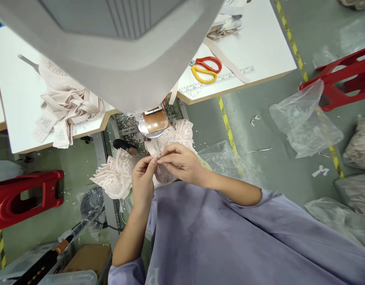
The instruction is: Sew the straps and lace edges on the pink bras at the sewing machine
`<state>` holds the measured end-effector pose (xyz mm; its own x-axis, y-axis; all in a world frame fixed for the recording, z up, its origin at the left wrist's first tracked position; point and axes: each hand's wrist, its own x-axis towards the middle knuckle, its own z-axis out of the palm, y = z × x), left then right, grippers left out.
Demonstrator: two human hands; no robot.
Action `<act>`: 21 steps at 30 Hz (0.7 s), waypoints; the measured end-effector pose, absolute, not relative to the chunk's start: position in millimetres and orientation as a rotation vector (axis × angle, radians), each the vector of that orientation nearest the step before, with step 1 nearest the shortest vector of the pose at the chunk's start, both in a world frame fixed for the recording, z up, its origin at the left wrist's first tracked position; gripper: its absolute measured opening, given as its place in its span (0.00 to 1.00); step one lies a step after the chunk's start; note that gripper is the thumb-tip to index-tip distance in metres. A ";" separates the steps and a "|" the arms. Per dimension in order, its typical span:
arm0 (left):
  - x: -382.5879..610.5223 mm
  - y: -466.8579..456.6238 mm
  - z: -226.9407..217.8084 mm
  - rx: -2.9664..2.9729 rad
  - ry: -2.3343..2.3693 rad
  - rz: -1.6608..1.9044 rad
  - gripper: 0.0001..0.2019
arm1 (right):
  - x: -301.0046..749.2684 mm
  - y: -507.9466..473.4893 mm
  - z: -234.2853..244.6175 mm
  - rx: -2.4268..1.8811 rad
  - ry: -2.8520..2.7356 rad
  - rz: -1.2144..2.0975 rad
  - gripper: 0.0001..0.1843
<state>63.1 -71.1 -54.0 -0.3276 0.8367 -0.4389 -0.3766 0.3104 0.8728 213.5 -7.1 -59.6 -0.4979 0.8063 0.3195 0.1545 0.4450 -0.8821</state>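
Note:
My left hand (143, 178) and my right hand (187, 164) meet in front of my body, thumbs and fingertips pinched together. Between them is the end of a pale pink bra strap (152, 148), with its exact tip mostly covered by my fingers. The strap belongs to a pale pink lace bra (182, 132) that hangs behind and below my hands. More stacked lace bra cups (115, 178) lie to the left of my left hand. Just beyond my fingertips is the rounded metal and brown end of a machine (154, 120).
A large grey machine head (120, 67) covers the top middle. Red-and-yellow-handled scissors (204, 69) lie on the white table (268, 43) at right. Strapped bras (69, 103) pile up at left. Red stools (345, 79) and plastic bags (304, 118) are on the floor.

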 end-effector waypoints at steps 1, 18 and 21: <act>63.0 -70.8 -54.3 0.447 1.406 1.312 0.11 | 213.7 -7.0 -59.2 -0.812 -1.917 1.080 0.11; 63.0 -71.6 -54.8 0.433 1.391 1.311 0.09 | 212.0 -7.2 -60.8 -0.879 -1.934 1.047 0.13; 62.5 -71.8 -56.0 0.451 1.400 1.315 0.09 | 211.8 -9.7 -60.6 -0.813 -1.944 1.056 0.13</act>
<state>62.5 -71.8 -56.0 -0.3188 0.8391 -0.4407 -0.3875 0.3089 0.8686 211.8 -9.7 -60.6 -0.5043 0.8027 0.3185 0.1694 0.4536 -0.8750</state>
